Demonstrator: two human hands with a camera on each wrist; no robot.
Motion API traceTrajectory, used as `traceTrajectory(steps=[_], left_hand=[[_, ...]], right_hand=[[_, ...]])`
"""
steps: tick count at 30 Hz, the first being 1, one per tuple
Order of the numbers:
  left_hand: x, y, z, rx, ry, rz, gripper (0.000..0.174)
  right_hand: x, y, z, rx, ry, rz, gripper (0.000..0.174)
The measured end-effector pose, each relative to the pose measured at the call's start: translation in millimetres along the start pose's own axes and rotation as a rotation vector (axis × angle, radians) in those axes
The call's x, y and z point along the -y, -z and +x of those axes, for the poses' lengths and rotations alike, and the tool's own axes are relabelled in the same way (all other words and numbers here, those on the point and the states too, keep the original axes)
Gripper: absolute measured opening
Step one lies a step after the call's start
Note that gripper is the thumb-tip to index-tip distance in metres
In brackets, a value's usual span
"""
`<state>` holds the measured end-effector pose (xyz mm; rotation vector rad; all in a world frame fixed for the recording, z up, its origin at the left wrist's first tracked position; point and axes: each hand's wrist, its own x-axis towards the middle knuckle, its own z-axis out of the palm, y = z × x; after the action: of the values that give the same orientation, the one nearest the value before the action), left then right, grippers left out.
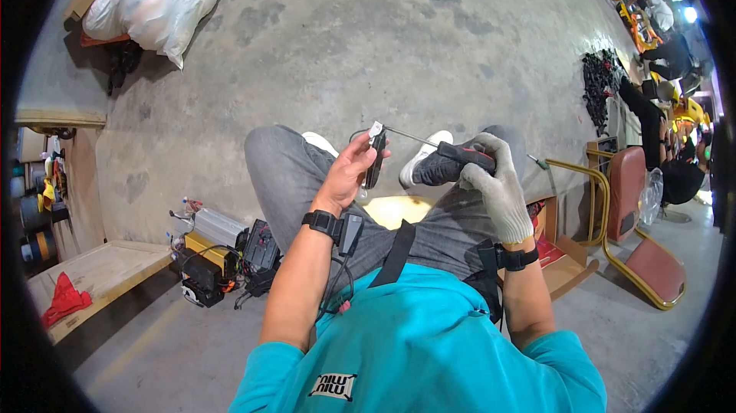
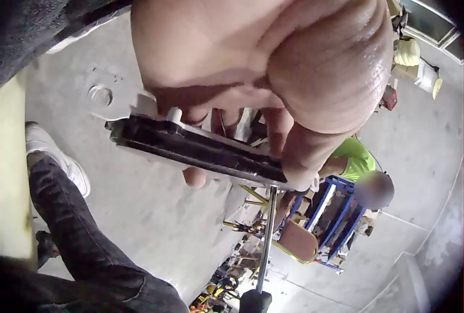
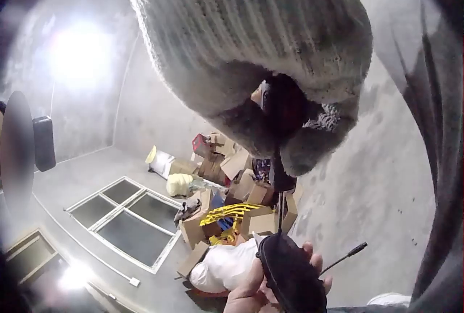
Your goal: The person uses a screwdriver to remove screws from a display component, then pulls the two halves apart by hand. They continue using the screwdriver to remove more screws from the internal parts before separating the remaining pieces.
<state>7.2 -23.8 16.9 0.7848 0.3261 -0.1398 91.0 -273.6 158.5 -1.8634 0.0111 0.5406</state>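
Note:
My bare left hand (image 1: 347,174) grips a flat black part (image 1: 375,158) with a light metal edge, held upright above my lap. In the left wrist view, a metal tab with a round hole (image 2: 101,96) sticks out from one end of the part. My right hand (image 1: 497,187), in a white knit glove, holds a screwdriver (image 1: 465,155) by its black and red handle. The screwdriver's thin shaft (image 2: 267,237) reaches across to the part, its tip right at the edge near my left thumb. A short black cable (image 3: 342,256) extends from the part.
Electronic units with wires (image 1: 218,233) lie on the floor at left, beside a wooden bench (image 1: 123,260) bearing a red cloth (image 1: 67,299). An open cardboard box (image 1: 571,263) and a chair (image 1: 632,183) stand at right. White plastic bags (image 1: 157,11) lie far left. People are at far right.

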Motion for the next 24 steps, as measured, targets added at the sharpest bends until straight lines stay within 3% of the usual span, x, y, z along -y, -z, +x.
traceTrajectory(steps=[3, 5, 8, 9, 13, 15, 16, 19, 21, 22, 24], left_hand=[[-1, 0, 0, -0.002, 0.011, -0.003, 0.047], [-2, -1, 0, -0.002, 0.013, 0.003, 0.047], [-1, 1, -1, -0.003, 0.02, 0.013, 0.046], [0, 1, -2, -0.005, 0.027, 0.013, 0.046], [2, 1, -2, 0.001, 0.009, 0.026, 0.047], [2, 2, -1, 0.025, 0.0, 0.052, 0.049], [2, 1, -2, 0.026, -0.001, 0.052, 0.049], [2, 1, -2, 0.027, 0.002, 0.046, 0.052], [0, -1, -2, 0.03, 0.006, 0.053, 0.056], [-1, -2, -2, 0.03, 0.006, 0.054, 0.056], [-3, -5, -4, 0.003, 0.035, 0.083, 0.06]], right_hand=[[-3, 2, 3, -0.021, 0.116, -0.13, 0.048], [7, 0, 2, -0.026, -0.099, 0.105, 0.053], [13, 1, -1, -0.012, -0.147, 0.064, 0.054], [4, -2, 1, -0.048, 0.027, -0.033, 0.053], [2, 2, 0, -0.002, 0.033, -0.06, 0.054], [7, 3, 3, -0.022, -0.168, 0.148, 0.054], [7, 3, 2, -0.022, -0.166, 0.147, 0.054], [5, -1, -1, -0.038, -0.125, 0.12, 0.051], [-2, -2, 0, -0.028, 0.09, -0.007, 0.048], [0, -1, 1, -0.029, 0.091, -0.006, 0.048], [7, -2, 1, -0.053, -0.089, 0.078, 0.049]])
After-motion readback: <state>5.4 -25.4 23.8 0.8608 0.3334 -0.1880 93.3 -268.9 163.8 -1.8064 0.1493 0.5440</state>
